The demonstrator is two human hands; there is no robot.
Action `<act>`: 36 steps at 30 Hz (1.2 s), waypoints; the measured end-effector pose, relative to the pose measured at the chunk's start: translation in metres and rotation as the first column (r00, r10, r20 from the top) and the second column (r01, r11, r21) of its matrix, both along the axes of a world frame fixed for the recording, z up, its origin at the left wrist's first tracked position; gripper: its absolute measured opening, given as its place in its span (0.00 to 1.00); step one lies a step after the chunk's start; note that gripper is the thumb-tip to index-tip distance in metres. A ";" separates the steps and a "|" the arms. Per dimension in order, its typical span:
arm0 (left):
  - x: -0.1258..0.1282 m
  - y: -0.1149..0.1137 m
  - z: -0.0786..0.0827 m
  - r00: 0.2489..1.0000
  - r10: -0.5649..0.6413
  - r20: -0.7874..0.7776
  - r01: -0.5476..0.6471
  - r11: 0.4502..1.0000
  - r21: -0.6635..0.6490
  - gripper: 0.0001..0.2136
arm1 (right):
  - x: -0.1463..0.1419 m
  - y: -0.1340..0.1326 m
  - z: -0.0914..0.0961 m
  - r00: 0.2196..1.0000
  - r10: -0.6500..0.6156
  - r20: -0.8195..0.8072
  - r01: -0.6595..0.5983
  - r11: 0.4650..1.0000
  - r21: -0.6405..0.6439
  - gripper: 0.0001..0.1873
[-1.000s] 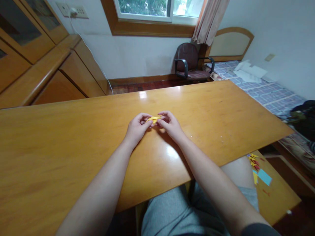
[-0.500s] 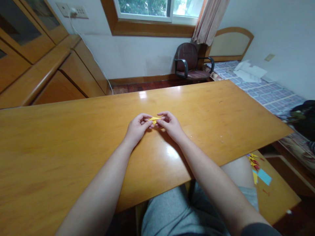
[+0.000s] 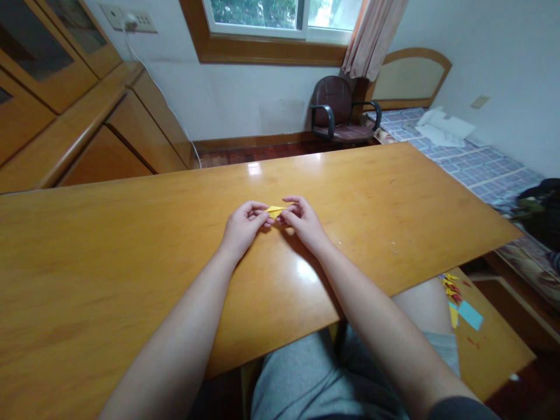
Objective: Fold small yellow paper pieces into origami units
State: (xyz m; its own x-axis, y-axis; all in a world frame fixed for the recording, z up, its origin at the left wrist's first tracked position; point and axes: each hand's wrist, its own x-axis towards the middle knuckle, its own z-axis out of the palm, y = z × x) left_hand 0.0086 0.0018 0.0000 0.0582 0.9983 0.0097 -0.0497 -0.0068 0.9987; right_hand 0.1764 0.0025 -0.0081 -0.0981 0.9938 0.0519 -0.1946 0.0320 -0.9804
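A small folded piece of yellow paper (image 3: 275,210) is pinched between both my hands, just above the middle of the wooden table (image 3: 131,245). My left hand (image 3: 242,228) grips its left end with curled fingers. My right hand (image 3: 303,223) grips the right end, thumb and fingertips pressed together. Most of the paper is hidden behind my fingers.
A low wooden stool (image 3: 485,338) at the lower right carries several coloured paper scraps (image 3: 459,297). Beyond the table stand a dark office chair (image 3: 339,111) and a bed (image 3: 472,163) with white papers. Wooden cabinets (image 3: 65,105) line the left wall.
Both hands have shifted very slightly away from me while still pinching the yellow paper; the paper's tip sits a touch higher.
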 end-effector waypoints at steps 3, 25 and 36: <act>0.002 -0.001 0.000 1.000 -0.001 -0.001 0.001 1.000 0.004 0.14 | -0.001 0.000 0.001 0.996 0.020 0.082 -0.021 1.000 0.021 0.26; 0.000 -0.003 0.008 0.996 -0.083 0.011 0.084 0.993 -0.088 0.19 | 0.003 0.000 0.003 0.998 0.010 -0.065 -0.011 1.000 -0.019 0.24; -0.001 -0.005 0.012 0.997 -0.072 0.026 0.075 0.992 -0.101 0.15 | 0.000 -0.002 0.005 0.998 0.030 -0.058 -0.031 1.000 -0.004 0.24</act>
